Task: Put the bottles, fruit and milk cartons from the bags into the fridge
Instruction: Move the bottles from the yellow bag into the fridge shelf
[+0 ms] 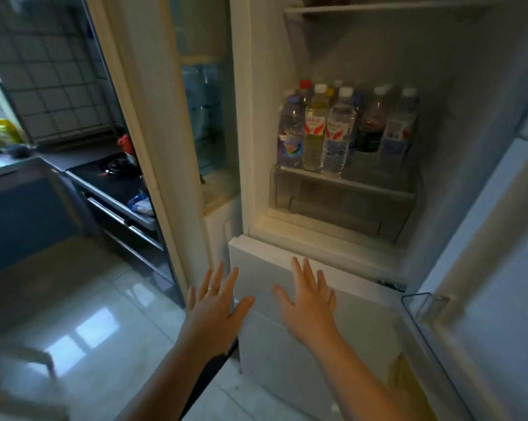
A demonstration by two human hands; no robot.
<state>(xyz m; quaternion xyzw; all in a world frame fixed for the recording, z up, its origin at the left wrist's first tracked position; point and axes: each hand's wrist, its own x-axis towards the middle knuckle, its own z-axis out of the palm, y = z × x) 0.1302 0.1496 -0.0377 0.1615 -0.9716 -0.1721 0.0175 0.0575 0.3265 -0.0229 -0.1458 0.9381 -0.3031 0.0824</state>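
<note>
Fridge [256, 123] is wide open and the bottles [344, 129] stand packed upright just above the clear drawer [341, 202]. They're mostly clear plastic with white caps, plus one red cap and one dark bottle. Left hand [215, 302] and right hand [309, 302] are both empty, fingers spread, down by the white lower door [287, 360].

Left of the left hand [214, 302] the floor [104, 314] is of pale glossy tiles, and bright patches of light are reflected on it. Farther left and above this hand stands a kitchen counter [83, 165] with a dark top and blue cabinet fronts [22, 214]. Metal drawer handles [111, 212] show under the top. Behind the counter the wall [50, 86] has square grey tiles. A cream upright frame [141, 147] rises above the left hand. The room is dim.
</note>
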